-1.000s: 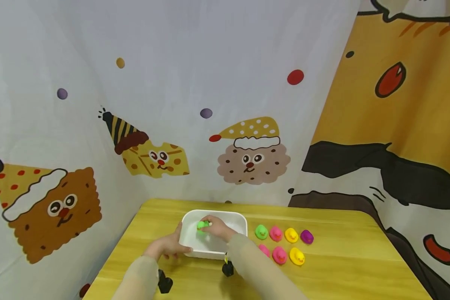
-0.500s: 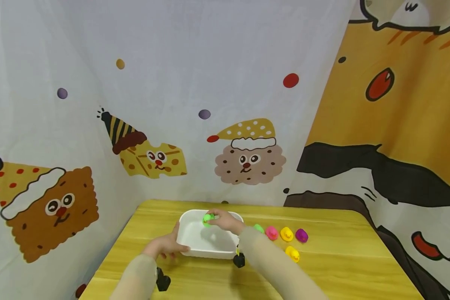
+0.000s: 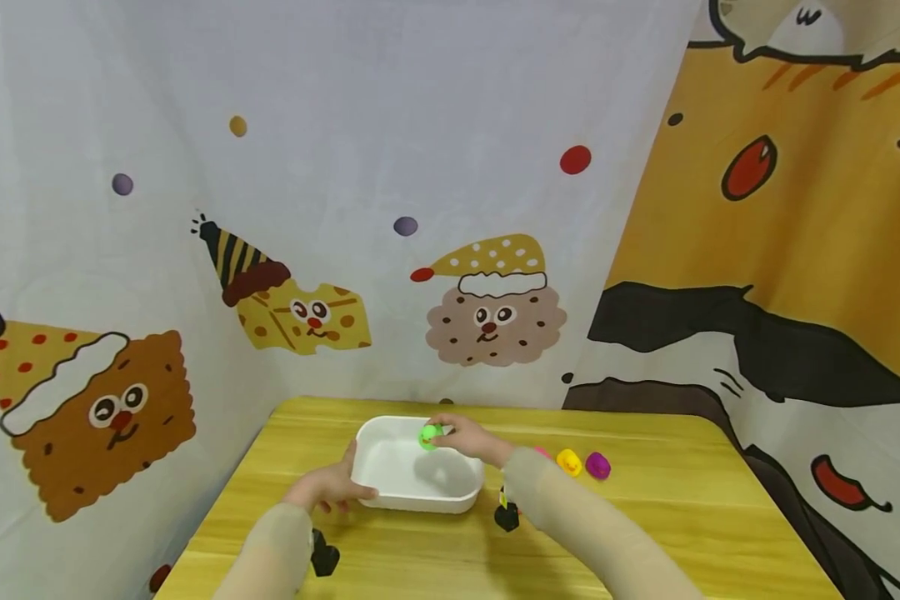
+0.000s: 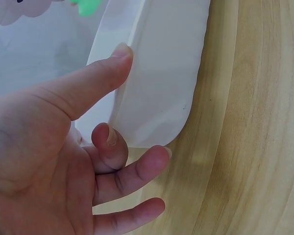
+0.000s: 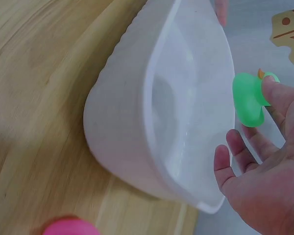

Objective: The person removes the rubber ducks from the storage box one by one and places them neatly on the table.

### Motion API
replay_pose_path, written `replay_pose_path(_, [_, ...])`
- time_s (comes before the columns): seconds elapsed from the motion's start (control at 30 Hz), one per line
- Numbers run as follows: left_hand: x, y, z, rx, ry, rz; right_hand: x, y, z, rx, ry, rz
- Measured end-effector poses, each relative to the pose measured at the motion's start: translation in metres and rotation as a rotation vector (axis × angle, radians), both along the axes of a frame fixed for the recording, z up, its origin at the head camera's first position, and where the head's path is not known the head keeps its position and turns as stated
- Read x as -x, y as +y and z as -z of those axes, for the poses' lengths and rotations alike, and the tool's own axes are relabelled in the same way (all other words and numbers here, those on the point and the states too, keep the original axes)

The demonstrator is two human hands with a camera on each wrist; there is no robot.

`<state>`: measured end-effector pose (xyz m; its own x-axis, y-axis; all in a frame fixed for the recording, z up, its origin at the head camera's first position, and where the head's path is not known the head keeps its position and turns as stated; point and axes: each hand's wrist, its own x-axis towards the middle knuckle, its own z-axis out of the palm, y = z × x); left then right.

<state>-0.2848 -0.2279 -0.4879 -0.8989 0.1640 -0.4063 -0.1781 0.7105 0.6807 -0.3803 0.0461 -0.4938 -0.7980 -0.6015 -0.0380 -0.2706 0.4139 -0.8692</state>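
Note:
My right hand point(image 3: 471, 440) pinches a small green rubber duck point(image 3: 427, 437) between thumb and fingers, over the back right part of a white plastic tub point(image 3: 416, 502). In the right wrist view the duck point(image 5: 247, 100) shows its orange beak, and the other fingers spread loosely beside the tub's rim. My left hand point(image 3: 328, 486) grips the tub's left end. Its thumb lies along the rim in the left wrist view, while the index finger bends at the corner and the remaining fingers point(image 4: 132, 178) stick out beside the wall.
Right of the tub, a yellow duck point(image 3: 568, 462) and a purple duck point(image 3: 598, 466) sit on the wooden table point(image 3: 690, 517). A pink duck point(image 5: 71, 228) is partly covered by the right sleeve in the head view. A cartoon-printed curtain point(image 3: 330, 150) hangs behind the table.
My right hand has carried the green duck up from inside the tub, toward its back right. The right sleeve now hides more ducks. My left hand stays on the tub.

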Motion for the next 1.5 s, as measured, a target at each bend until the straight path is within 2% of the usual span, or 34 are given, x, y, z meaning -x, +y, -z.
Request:
replay_pose_path(0.17, [0.001,0.0,0.001,0.008,-0.013,0.002,-0.002,0.012,-0.005,-0.013,-0.023,0.002])
replay_pose_path(0.33, [0.001,0.0,0.001,0.006,-0.016,0.009,-0.004,0.023,-0.012,-0.012,-0.079,0.045])
replay_pose_path(0.73, [-0.004,0.001,-0.004,-0.001,-0.009,0.009,-0.001,0.044,-0.021,-0.03,-0.04,0.041])
replay_pose_path(1.13, [0.0,-0.001,-0.001,-0.002,-0.008,0.009,-0.003,0.066,-0.041,-0.026,-0.071,0.057])
replay_pose_path(1.5, [0.0,-0.001,0.0,-0.01,0.003,0.027,-0.003,0.089,-0.054,-0.061,-0.056,0.066])
